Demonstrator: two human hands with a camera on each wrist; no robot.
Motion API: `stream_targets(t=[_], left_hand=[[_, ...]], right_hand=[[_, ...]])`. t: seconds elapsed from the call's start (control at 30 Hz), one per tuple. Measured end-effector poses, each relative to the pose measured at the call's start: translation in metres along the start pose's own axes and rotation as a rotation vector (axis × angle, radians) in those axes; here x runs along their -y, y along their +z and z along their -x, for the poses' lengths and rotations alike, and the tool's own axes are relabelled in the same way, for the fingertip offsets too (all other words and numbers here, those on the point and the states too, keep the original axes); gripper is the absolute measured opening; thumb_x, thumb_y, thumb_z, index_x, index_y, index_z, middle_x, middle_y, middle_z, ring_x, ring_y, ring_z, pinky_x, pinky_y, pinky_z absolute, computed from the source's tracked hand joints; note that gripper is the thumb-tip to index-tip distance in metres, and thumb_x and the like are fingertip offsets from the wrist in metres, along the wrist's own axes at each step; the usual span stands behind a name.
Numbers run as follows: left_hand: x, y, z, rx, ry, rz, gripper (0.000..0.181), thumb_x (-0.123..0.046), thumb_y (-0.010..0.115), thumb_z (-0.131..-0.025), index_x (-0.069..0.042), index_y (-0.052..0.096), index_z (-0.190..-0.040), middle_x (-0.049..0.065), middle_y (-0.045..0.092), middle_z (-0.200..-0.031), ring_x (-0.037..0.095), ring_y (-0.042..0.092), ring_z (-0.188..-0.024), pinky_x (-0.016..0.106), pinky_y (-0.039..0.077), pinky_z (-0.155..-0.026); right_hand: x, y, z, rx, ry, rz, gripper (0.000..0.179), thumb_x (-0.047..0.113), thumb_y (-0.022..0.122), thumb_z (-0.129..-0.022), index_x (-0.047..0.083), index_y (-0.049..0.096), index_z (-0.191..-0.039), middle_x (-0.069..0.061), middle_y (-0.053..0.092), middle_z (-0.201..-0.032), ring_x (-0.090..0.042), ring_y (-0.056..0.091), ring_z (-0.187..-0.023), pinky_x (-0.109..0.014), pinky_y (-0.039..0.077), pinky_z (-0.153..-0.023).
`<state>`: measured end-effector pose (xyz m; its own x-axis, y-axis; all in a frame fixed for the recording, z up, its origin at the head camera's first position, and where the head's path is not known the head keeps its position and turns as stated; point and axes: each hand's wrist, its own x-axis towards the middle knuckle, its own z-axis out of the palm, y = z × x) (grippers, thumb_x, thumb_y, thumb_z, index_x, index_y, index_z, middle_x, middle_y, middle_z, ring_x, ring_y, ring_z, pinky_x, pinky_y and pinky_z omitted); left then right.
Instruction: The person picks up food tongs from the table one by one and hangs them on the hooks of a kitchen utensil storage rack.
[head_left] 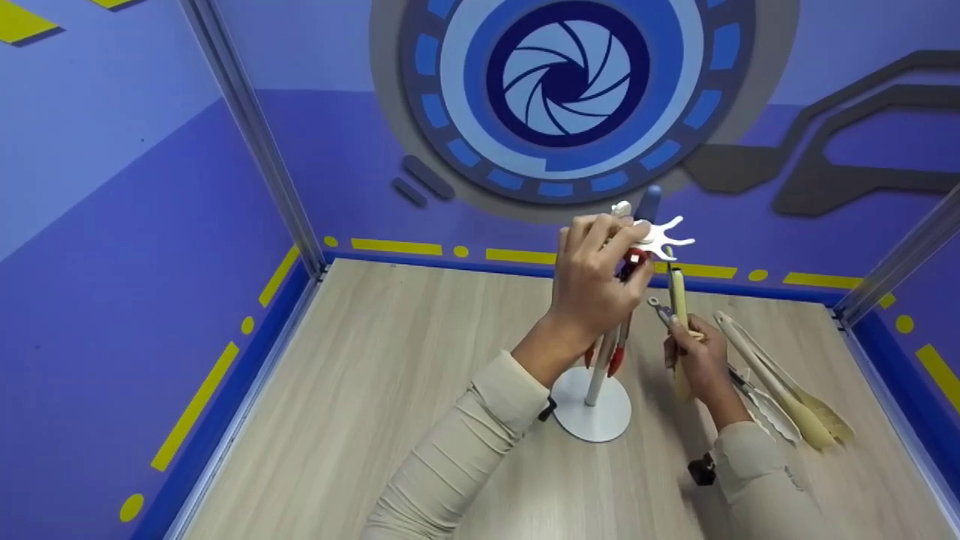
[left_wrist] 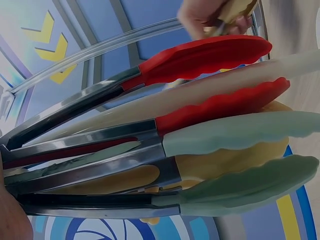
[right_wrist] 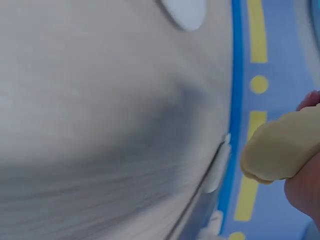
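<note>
The right hand [head_left: 699,358] has its fingers wrapped round the yellow tongs [head_left: 679,292], gripping them roughly upright. They look light and stiff along the arms, probably springy, with smooth heads that may slip a little; mid-length, where the fingers already are, seems the best hold. Their upper end rises above the fingers, close by the white prongs [head_left: 661,241] — whether it touches them I cannot tell.

The left hand [head_left: 596,270] has its fingers curled about the top of the stand [head_left: 577,416], beside those prongs. Below those fingers hang the red-tipped tongs [left_wrist: 205,57] and green-tipped tongs [left_wrist: 250,185], close together near the pole.

Farther out, on the tabletop [head_left: 360,405] right of the stand, lie the steel tongs [head_left: 772,409] and, beyond, the cream tongs [head_left: 802,416].
</note>
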<state>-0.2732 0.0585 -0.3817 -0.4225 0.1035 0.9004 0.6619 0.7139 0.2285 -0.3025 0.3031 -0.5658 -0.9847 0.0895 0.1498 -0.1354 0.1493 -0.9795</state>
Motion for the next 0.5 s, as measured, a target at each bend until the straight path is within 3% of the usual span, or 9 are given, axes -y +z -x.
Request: stream_targets(t=[0.27, 0.5], left_hand=[[0.000, 0.000, 0.000, 0.001, -0.009, 0.011, 0.026, -0.028, 0.078, -0.092, -0.022, 0.080, -0.117, -0.002, 0.075, -0.120, 0.017, 0.058, -0.113, 0.029, 0.045, -0.089], [0.000, 0.000, 0.000, -0.014, 0.000, 0.005, 0.025, -0.027, 0.078, -0.092, -0.022, 0.081, -0.116, -0.003, 0.075, -0.119, 0.017, 0.059, -0.114, 0.030, 0.045, -0.088]], right_hand=[[0.040, 0.016, 0.009, 0.020, -0.338, -0.320, 0.032, 0.001, 0.053, -0.106, -0.022, 0.048, -0.085, -0.006, 0.062, -0.059, -0.014, 0.058, -0.043, -0.025, 0.050, -0.042], [0.065, 0.022, 0.016, 0.034, -0.414, -0.365, 0.035, 0.004, 0.056, -0.106, -0.022, 0.049, -0.084, -0.004, 0.063, -0.060, -0.012, 0.059, -0.043, -0.024, 0.049, -0.042]])
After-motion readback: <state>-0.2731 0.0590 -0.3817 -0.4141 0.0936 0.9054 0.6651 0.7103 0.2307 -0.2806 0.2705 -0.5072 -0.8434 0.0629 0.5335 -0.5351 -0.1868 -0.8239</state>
